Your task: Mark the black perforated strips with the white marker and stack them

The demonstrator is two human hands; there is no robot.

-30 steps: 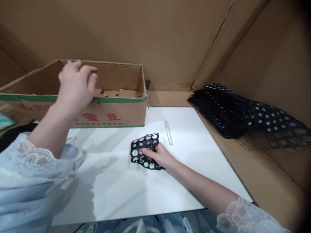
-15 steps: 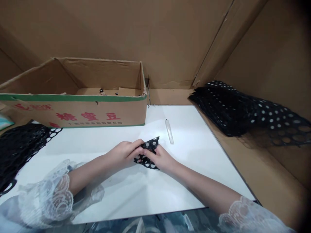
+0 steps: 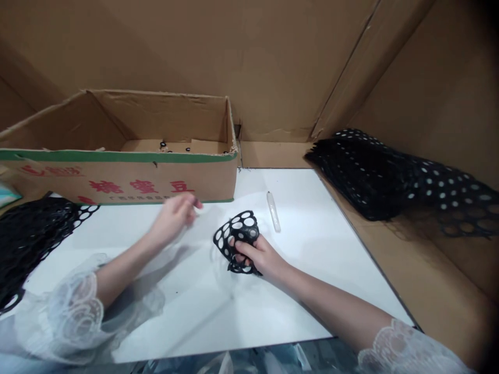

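Observation:
My right hand is closed on a small black perforated sheet with round holes, held tilted up off the white board. My left hand hovers left of the sheet, apart from it and just in front of the cardboard box. Its fingers are curled together and slightly blurred; whatever they pinch is too small to make out. Both wrists wear pale lace sleeves.
A few small black rings lie inside the open box. A clear little tube rests on the board right of the sheet. Piles of black perforated sheets sit at the right and the left edge. Cardboard walls enclose the space.
Half a second ago both hands were working the sheet together. My left hand has since come away and moved left and up toward the box; my right hand keeps the sheet, now turned more upright.

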